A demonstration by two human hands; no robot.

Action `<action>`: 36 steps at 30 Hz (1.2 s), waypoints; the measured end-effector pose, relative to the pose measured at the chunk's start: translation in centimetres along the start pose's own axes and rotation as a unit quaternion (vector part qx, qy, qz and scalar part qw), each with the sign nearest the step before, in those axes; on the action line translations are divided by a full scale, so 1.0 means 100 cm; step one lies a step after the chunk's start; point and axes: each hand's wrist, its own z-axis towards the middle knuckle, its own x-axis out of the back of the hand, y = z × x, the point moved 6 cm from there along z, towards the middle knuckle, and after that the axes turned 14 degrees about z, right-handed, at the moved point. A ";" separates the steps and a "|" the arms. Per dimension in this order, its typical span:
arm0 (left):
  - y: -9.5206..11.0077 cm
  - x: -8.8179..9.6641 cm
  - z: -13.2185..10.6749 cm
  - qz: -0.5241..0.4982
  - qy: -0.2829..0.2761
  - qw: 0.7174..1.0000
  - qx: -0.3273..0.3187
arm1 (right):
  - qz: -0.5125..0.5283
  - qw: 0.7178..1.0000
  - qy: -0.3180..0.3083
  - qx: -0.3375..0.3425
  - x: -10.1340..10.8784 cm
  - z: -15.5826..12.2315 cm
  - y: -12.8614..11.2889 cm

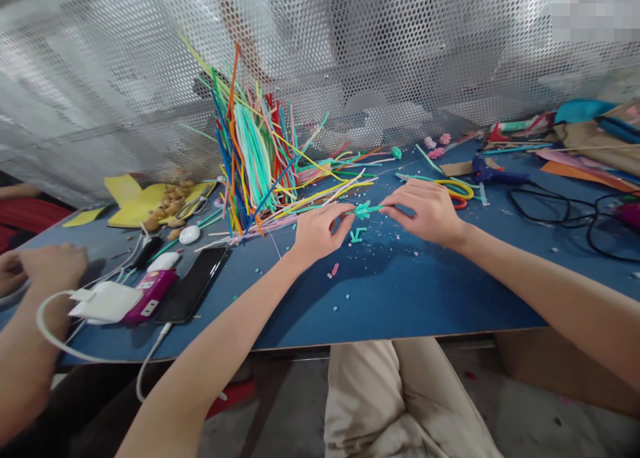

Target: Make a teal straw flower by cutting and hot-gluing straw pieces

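Blue tabletop (300, 321) below, left fingers (340, 209) and right fingers (397, 199) pinch a fuzzy teal piece (363, 210) between them.

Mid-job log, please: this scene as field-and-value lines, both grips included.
Held: green tuft
Left grip: pinching its left end
Right grip: pinching its right end
Surface: blue table
Beyond left grip: bundled colourful stems
Right side: glue gun
Left side: phone, white charger, co-worker's hand
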 end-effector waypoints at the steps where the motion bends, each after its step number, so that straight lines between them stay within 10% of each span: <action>1: 0.000 0.000 0.000 0.000 0.007 1.000 -0.005 | 0.000 1.000 0.001 -0.003 -0.001 -0.001 0.002; 36: 0.010 0.007 -0.001 0.016 0.085 0.992 -0.088 | 0.061 0.996 0.047 -0.046 -0.009 0.000 -0.013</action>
